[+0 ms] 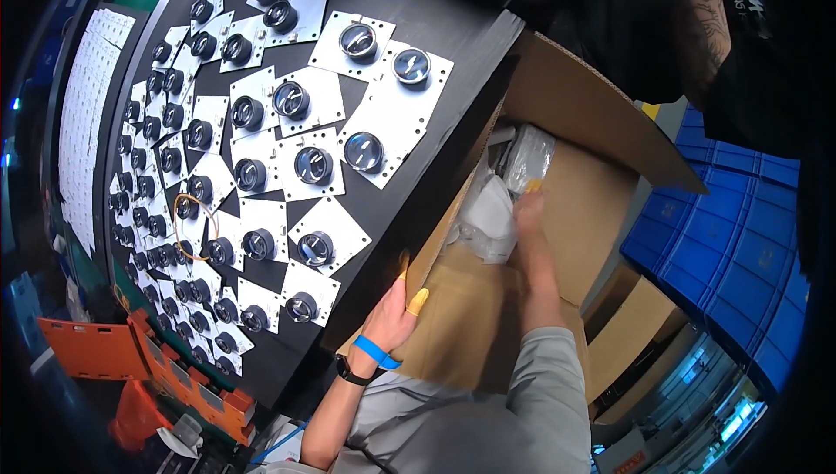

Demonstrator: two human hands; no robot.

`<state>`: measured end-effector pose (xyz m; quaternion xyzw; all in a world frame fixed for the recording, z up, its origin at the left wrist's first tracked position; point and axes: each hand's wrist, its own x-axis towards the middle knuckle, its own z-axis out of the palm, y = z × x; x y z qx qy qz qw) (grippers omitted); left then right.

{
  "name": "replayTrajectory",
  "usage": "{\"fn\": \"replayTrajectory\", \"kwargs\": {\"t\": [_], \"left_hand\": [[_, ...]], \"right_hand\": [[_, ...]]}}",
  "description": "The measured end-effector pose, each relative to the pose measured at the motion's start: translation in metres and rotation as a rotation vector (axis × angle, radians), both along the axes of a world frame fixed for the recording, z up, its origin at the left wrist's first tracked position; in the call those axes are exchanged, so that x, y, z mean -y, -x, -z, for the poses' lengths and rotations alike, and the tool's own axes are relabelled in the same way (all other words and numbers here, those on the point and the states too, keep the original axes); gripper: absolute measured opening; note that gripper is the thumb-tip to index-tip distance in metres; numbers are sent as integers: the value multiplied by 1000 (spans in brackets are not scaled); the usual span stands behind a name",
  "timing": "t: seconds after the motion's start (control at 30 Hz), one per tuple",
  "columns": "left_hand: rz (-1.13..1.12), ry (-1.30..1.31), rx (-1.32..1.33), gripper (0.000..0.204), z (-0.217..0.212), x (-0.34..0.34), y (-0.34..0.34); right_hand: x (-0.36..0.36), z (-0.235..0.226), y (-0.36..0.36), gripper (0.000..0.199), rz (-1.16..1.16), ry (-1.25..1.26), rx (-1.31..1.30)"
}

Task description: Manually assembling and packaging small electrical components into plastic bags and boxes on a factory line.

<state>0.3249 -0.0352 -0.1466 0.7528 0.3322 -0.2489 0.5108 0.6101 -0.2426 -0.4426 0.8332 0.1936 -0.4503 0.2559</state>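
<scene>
A deep cardboard box [453,317] stands open in front of me, alongside the black table. My left hand [394,313] pinches the box's left wall, with one finger outside and another inside. Yellow covers sit on its fingertips, and a blue band and a dark watch are on the wrist. My right hand [529,210] reaches down into the box, its fingers closed at the lower edge of a clear plastic-wrapped package [531,156]. Part of that grip is hidden. White items in a clear plastic bag [488,217] lie just left of it.
On the black table [383,221] lie many white circuit boards with round black lenses [313,165]. An orange ring [177,221] rests among them. Blue crates [723,221] and another cardboard box [631,326] stand to the right. Another person's arm [704,12] is at upper right.
</scene>
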Motion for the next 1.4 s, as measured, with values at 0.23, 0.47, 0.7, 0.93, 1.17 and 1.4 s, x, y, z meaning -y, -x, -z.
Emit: {"fn": "replayTrajectory", "kwargs": {"t": [0.23,0.47,0.7,0.93,1.17,1.4], "left_hand": [[-1,-7,109,55,4,11,-10],[-1,-30,127,57,2,8,-16],[6,-12,88,65,-2,7,-16],[27,1,139,70,5,10,-14],[16,0,109,72,4,5,-12],[-6,-26,80,62,4,7,-14]], "right_hand": [[29,58,-10,40,-110,26,197],[16,85,-25,42,579,-533,610],[22,84,-6,62,465,-474,342],[3,69,-7,76,490,-414,332],[-15,35,0,78,496,-472,301],[-19,27,0,81,426,-429,272]]}}
